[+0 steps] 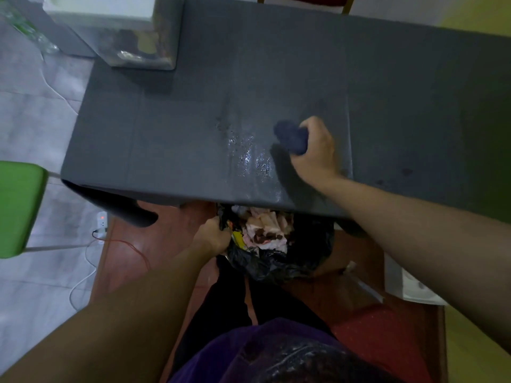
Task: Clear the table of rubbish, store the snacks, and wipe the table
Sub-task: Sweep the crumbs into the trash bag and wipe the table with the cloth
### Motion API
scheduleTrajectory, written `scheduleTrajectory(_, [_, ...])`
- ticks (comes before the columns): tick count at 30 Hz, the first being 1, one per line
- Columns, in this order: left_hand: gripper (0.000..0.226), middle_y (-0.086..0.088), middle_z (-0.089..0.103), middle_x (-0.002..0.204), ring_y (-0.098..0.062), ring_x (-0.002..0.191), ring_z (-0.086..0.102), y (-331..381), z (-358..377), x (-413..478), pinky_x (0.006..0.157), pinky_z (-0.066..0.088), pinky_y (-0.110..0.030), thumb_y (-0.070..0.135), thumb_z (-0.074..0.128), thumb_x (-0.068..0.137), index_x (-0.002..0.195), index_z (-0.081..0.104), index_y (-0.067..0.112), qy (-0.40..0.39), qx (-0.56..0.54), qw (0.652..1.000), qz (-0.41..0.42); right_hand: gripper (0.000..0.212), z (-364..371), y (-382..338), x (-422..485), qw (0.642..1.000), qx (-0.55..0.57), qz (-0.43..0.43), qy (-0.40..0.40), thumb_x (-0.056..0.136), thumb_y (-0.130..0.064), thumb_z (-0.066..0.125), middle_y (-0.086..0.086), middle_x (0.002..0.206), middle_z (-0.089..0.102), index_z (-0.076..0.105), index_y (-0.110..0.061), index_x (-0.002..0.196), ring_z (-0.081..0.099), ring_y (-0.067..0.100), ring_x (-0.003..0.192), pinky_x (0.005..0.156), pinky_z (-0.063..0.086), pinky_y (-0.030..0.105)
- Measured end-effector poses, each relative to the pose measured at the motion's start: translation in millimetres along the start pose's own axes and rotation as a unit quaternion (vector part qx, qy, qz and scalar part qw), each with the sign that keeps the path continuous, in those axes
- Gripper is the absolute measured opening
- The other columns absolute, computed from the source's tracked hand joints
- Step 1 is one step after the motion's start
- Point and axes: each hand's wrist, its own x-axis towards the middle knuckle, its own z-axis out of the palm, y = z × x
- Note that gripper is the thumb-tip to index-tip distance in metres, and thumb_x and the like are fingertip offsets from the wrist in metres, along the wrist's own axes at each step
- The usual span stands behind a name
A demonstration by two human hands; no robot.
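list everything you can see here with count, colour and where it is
table: one, grey cover, centre of view
wet patch: one, shiny, towards the table's near edge
cloth: one, dark blue, just right of the wet patch
storage box: one, clear with white lid, table's far left corner
rubbish bag: one, black, open below the table's near edge, crumpled paper inside
chair: one, green, left of the table
power strip: one, white, on the floor at left
left hand: grips the rubbish bag's rim
right hand: grips the cloth
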Motion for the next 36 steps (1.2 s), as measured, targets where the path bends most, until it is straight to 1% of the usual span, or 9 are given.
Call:
scheduleTrajectory(3, [0.021, -0.023, 0.068, 0.104, -0.041, 0.098, 0.064, 0, 0, -1, 0.08, 0.051, -0.04, 0.015, 0.052, 0.09, 0.104, 0.063, 0.005, 0.0, -0.006, 1.0, 0.001, 0.035, 7, 11, 21, 0.997, -0.033, 0.061, 0.022, 0.076, -0.007, 0.067, 0.011, 0.11, 0.053, 0.052, -0.008, 0.107, 0.054, 0.032, 0.096, 0.076, 0.042, 0.041])
scheduleTrajectory(5, [0.021, -0.024, 0.067, 0.104, -0.041, 0.098, 0.064, 0, -1, -1, 0.079, 0.051, -0.04, 0.015, 0.052, 0.09, 0.105, 0.063, 0.005, 0.0, -0.005, 1.0, 0.0, 0.036, 13, 15, 25, 0.994, -0.054, 0.092, -0.028, 0.079, -0.003, 0.064, 0.016, 0.117, 0.055, 0.053, -0.005, 0.114, 0.055, 0.034, 0.105, 0.082, 0.041, 0.037])
scheduleTrajectory(9, [0.019, -0.025, 0.067, 0.103, -0.042, 0.096, 0.065, 0, -1, 0, 0.079, 0.053, -0.042, 0.015, 0.051, 0.09, 0.103, 0.062, 0.006, -0.004, -0.01, 1.0, 0.003, 0.043, 19, 19, 8, 0.982, -0.091, 0.008, -0.164, 0.073, -0.002, 0.059, 0.017, 0.121, 0.058, 0.059, -0.008, 0.115, 0.055, 0.034, 0.113, 0.094, 0.046, 0.033])
scheduleTrajectory(15, [0.02, -0.024, 0.067, 0.106, -0.041, 0.099, 0.064, 0, 0, 0, 0.081, 0.052, -0.041, 0.015, 0.051, 0.09, 0.104, 0.062, 0.007, 0.0, -0.007, 1.0, 0.007, 0.02, 6, 6, -39, 0.934, -0.081, -0.177, -0.298, 0.068, -0.013, 0.069, 0.004, 0.085, 0.06, 0.066, -0.016, 0.088, 0.059, 0.027, 0.083, 0.069, 0.043, 0.028])
scheduleTrajectory(21, [0.018, -0.026, 0.067, 0.107, -0.042, 0.099, 0.064, 0, -1, 0, 0.08, 0.051, -0.042, 0.016, 0.052, 0.09, 0.101, 0.062, 0.005, 0.0, 0.002, 1.0, 0.011, 0.018, 2, -13, -71, 0.838, -0.12, -0.284, -0.451, 0.068, -0.021, 0.069, 0.004, 0.078, 0.066, 0.06, -0.02, 0.084, 0.064, 0.028, 0.074, 0.058, 0.042, 0.032])
scheduleTrajectory(24, [0.021, -0.025, 0.067, 0.108, -0.041, 0.101, 0.063, 0, -1, 1, 0.08, 0.049, -0.039, 0.017, 0.052, 0.09, 0.105, 0.063, 0.005, 0.004, 0.011, 1.0, 0.01, 0.031, 7, -18, -80, 0.804, -0.172, -0.245, -0.515, 0.073, -0.015, 0.073, 0.011, 0.095, 0.068, 0.059, -0.017, 0.102, 0.064, 0.033, 0.088, 0.063, 0.039, 0.032])
scheduleTrajectory(28, [0.021, -0.023, 0.067, 0.105, -0.041, 0.099, 0.064, -2, -1, 1, 0.079, 0.051, -0.04, 0.018, 0.052, 0.09, 0.104, 0.062, 0.007, -0.005, 0.004, 1.0, 0.001, 0.032, 11, -16, -87, 0.83, -0.256, -0.142, -0.475, 0.084, -0.018, 0.063, 0.018, 0.111, 0.062, 0.051, -0.012, 0.113, 0.062, 0.039, 0.099, 0.067, 0.039, 0.033])
scheduleTrajectory(31, [0.018, -0.023, 0.067, 0.105, -0.041, 0.099, 0.063, -3, -2, 0, 0.081, 0.05, -0.04, 0.017, 0.052, 0.09, 0.102, 0.061, 0.009, -0.007, 0.002, 1.0, -0.001, 0.034, 13, -17, -89, 0.808, -0.284, -0.138, -0.498, 0.087, -0.025, 0.062, 0.018, 0.115, 0.062, 0.052, -0.011, 0.117, 0.062, 0.038, 0.103, 0.069, 0.04, 0.033])
scheduleTrajectory(36, [0.019, -0.023, 0.066, 0.106, -0.04, 0.1, 0.062, -2, -1, 0, 0.08, 0.049, -0.038, 0.017, 0.051, 0.09, 0.104, 0.061, 0.009, -0.006, 0.006, 1.0, 0.0, 0.047, 11, -19, -91, 0.775, -0.315, -0.164, -0.522, 0.086, -0.007, 0.064, 0.016, 0.124, 0.058, 0.043, -0.011, 0.128, 0.06, 0.039, 0.112, 0.079, 0.045, 0.04])
